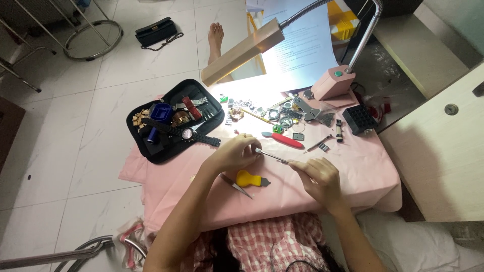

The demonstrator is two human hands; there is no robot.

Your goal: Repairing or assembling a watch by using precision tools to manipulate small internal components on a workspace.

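Observation:
My left hand is curled over a small part above the pink cloth; the part itself is hidden by my fingers. My right hand grips a thin metal tool whose tip touches what the left hand holds. A yellow-handled tool and a pair of tweezers lie on the cloth just below my left hand.
A black tool case with watches and straps lies open at the left. Small watch parts, a red-handled tool and a black block sit further back. A pink desk lamp shines on papers. A white cabinet stands at the right.

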